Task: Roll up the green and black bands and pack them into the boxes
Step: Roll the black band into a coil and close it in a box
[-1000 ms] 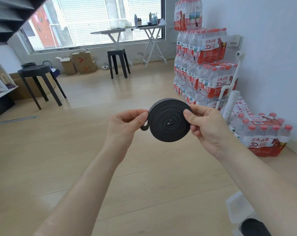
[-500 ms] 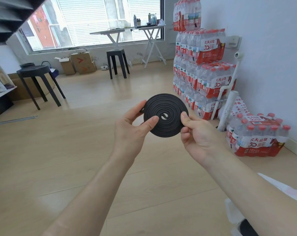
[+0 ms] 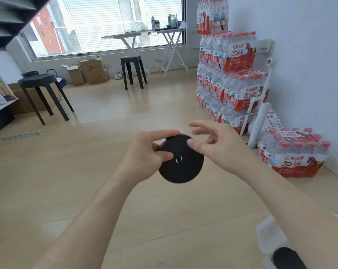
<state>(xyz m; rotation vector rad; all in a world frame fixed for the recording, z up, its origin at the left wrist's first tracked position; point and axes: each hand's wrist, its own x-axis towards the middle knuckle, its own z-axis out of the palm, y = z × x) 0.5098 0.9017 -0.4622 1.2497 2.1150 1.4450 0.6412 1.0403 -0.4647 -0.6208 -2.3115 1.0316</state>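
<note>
The black band (image 3: 181, 169) is wound into a tight flat coil, a round disc with a tiny opening at its centre, its face turned up toward the person and tilted a little away. It sits between the two hands, held in the air. The left hand (image 3: 144, 152) grips its left edge, thumb on the face and fingers curled over the top rim. The right hand (image 3: 218, 144) only lays its thumb on the upper right of the disc, its fingers spread above. Its windings are blurred. Below the right forearm, well apart from the hands, lies a white box (image 3: 270, 235), with a second black roll (image 3: 286, 258) just beside or in it.
</note>
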